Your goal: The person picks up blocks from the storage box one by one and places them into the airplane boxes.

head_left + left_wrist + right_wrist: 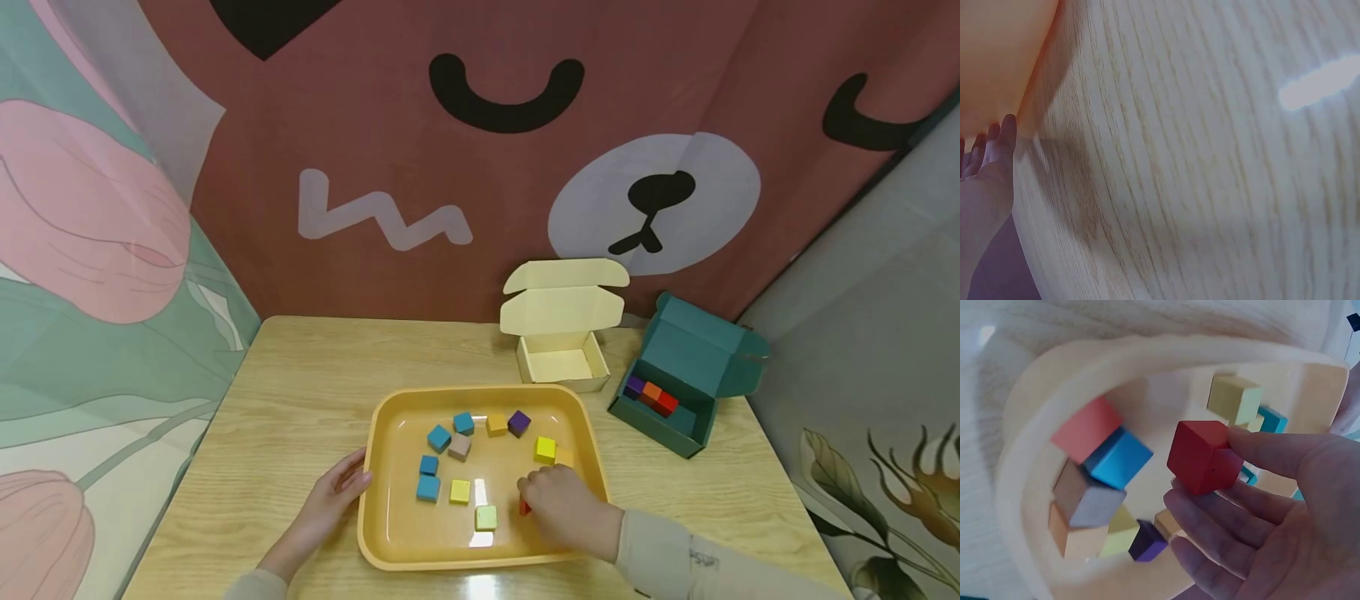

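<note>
In the right wrist view my right hand pinches a red cube between thumb and fingers, above the tray floor. From the head view, that right hand is over the right part of the yellow tray and hides most of the cube. My left hand touches the tray's left side, its fingers fairly straight in the left wrist view. Lying in the tray are blue cubes, a purple cube, a light green cube, yellow cubes and a greyish-brown cube.
Behind the tray stands a cream box with its lid up and no blocks visible inside. To its right, an open teal box holds a purple, an orange and a red cube. A printed curtain hangs behind the wooden table.
</note>
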The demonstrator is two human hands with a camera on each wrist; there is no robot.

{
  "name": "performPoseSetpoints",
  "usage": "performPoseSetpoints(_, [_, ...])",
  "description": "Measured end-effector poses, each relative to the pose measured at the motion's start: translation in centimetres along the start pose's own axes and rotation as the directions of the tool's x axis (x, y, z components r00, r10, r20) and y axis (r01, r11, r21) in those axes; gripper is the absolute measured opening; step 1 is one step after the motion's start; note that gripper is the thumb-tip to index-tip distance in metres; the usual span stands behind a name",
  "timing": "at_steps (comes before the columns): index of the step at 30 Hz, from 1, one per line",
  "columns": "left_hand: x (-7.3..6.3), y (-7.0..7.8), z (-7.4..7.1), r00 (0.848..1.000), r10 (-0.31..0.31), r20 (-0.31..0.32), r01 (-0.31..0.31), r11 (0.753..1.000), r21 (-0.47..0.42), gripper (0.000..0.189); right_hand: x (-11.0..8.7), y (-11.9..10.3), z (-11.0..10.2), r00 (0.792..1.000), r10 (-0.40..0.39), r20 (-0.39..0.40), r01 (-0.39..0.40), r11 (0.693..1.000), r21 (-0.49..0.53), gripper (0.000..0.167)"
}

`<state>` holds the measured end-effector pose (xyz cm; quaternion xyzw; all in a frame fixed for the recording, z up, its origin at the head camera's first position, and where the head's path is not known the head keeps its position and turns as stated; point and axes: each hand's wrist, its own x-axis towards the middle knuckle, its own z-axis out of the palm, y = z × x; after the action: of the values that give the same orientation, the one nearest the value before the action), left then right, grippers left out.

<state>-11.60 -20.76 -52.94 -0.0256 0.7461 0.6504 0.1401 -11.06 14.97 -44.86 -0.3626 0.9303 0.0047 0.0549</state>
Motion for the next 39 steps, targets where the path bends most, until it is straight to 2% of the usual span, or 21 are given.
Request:
performPoseSetpoints(5, [0.0, 0.1, 0.0, 1.000, -0.001, 0.007, 0.001, 1.000, 0.004, 0.055, -0.5, 0.9, -0.9, 0.999, 0.009, -0.046, -0.008, 1.000, 0.018, 0.016])
performPoseSetpoints(14, [0.0, 0.0, 0.0, 1.000, 0.007, 0.011, -0.007, 1.000, 0.004, 0.054, -1.2, 2.4, -2.6, 0.997, 0.080, -0.005, -0.079, 0.997, 0.024, 0.016])
performPoseSetpoints(17, [-0.1, 0.0, 0.0, 1.000, 0.009, 0.012, -0.009, 1.000, 0.004, 0.054, -1.4, 3.1, -2.9, 0.996, 0.084, -0.023, -0.084, 0.996, 0.019, 0.017])
performPoseSetpoints(21, [-0.1, 0.0, 0.0, 1.000, 0.006, 0.009, -0.006, 1.000, 0.011, 0.054, -1.7, 4.2, -3.3, 0.997, 0.066, -0.050, -0.064, 0.997, 0.043, 0.019])
performPoseSetpoints(26, [-0.1, 0.1, -0.1, 1.000, 0.005, 0.006, -0.005, 1.000, 0.028, 0.055, -1.9, 5.8, -3.9, 1.000, 0.007, -0.027, -0.004, 0.993, 0.119, 0.020])
performPoseSetpoints(32, [-0.1, 0.1, -0.1, 1.000, 0.004, 0.007, -0.004, 1.000, 0.027, 0.054, -2.4, 7.4, -4.6, 0.998, -0.066, -0.024, 0.068, 0.991, 0.112, 0.023])
performPoseSetpoints(39, [-0.1, 0.1, -0.1, 1.000, 0.004, 0.014, -0.004, 1.000, 0.029, 0.055, -3.2, 9.0, -5.5, 0.999, -0.044, -0.021, 0.046, 0.991, 0.125, 0.021])
